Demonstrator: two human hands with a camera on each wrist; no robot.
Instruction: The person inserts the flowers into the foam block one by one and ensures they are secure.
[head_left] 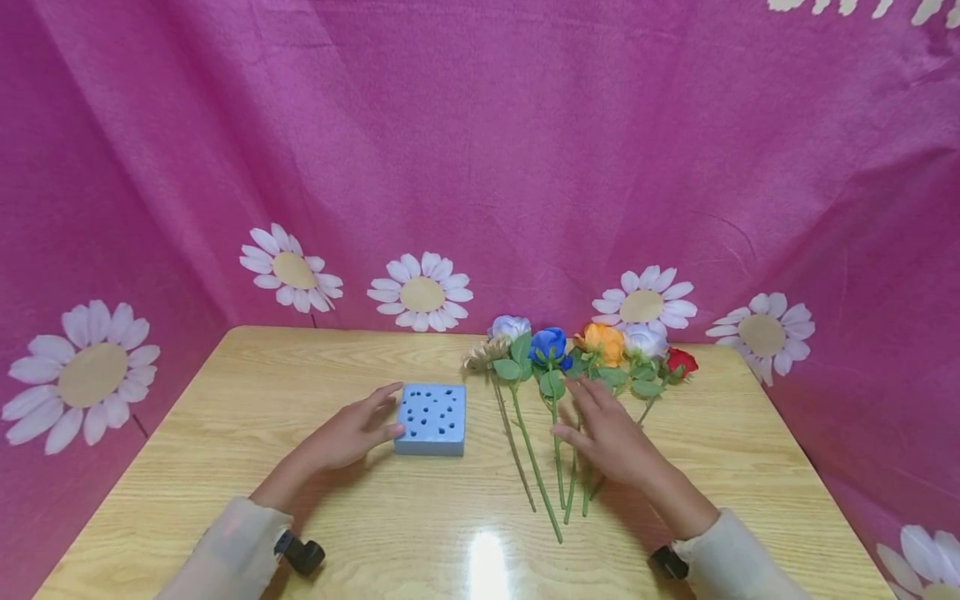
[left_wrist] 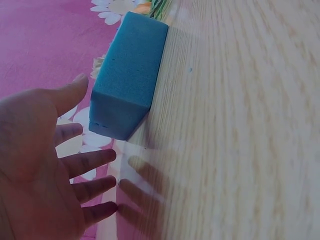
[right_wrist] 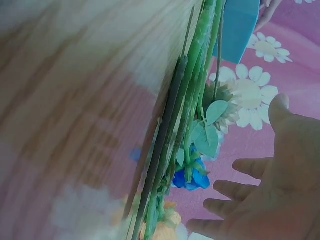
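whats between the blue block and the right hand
In the head view, a bare strip of table, then flower stems, lie between the blue block and the right hand.

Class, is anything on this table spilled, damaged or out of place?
Nothing looks spilled, damaged or out of place. The blue foam block sits flat on the wooden table, and the flowers lie beside it. The brownish flower looks drab compared with the blue rose, though that may be its colour.
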